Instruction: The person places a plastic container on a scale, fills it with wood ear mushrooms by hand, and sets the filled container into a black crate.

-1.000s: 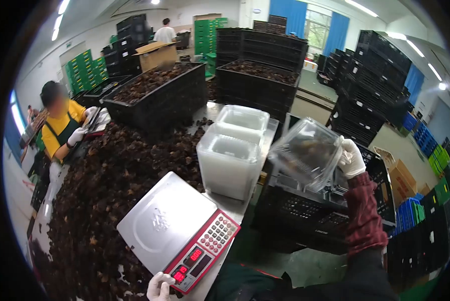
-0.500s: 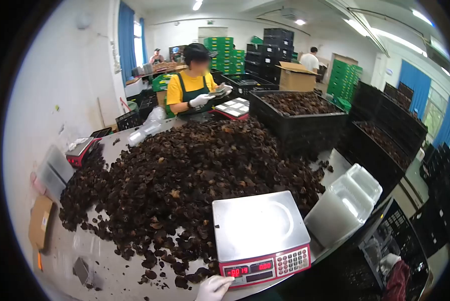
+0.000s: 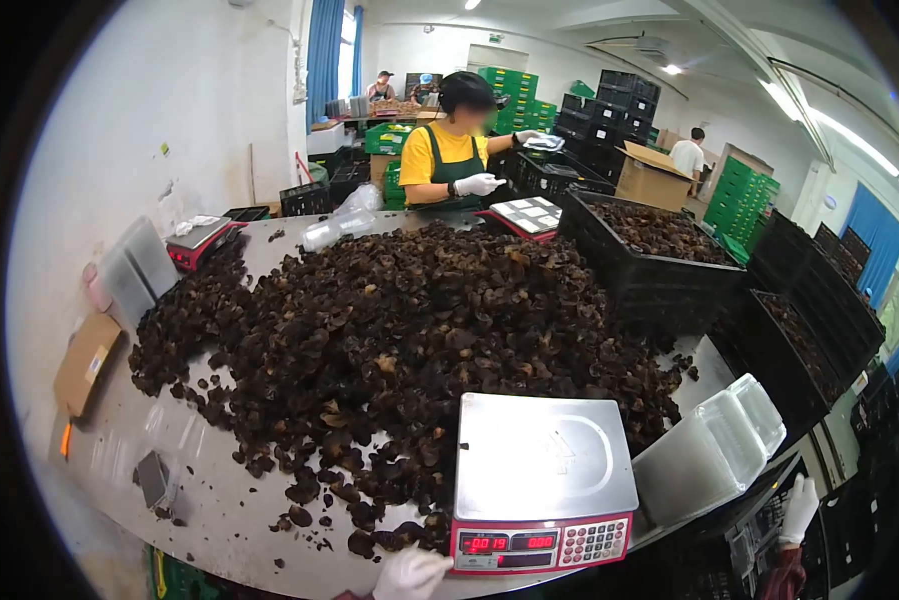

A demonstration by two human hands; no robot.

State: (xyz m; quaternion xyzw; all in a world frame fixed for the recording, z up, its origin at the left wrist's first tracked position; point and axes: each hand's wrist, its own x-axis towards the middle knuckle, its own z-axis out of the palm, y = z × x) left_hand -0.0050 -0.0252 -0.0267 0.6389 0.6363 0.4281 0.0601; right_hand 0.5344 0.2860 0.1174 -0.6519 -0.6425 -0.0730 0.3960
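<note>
My left hand (image 3: 411, 575), in a white glove, is at the table's front edge, its fingers loosely extended toward the lower left corner of a red digital scale (image 3: 541, 545). The scale's steel pan (image 3: 544, 460) bears only a small dark speck, and red digits glow on its display. At the far right, my white-gloved right hand (image 3: 799, 512) is raised beside a black crate (image 3: 754, 530) holding clear plastic pieces, fingers pointing up and apart. Behind the scale spreads a large heap of dark, dried wood-ear mushrooms (image 3: 409, 310).
Clear plastic containers (image 3: 704, 455) are stacked right of the scale. A black crate (image 3: 649, 285) of mushrooms stands behind. Across the table, a person in a yellow shirt (image 3: 424, 165) holds a small pack near another scale (image 3: 524, 217). Cardboard (image 3: 87, 365) lies at left.
The view has shifted, moving the scene right and slightly up. My left hand has slid off the scale's front panel. My right hand has risen beside the crate. The other person's arm has stretched out sideways.
</note>
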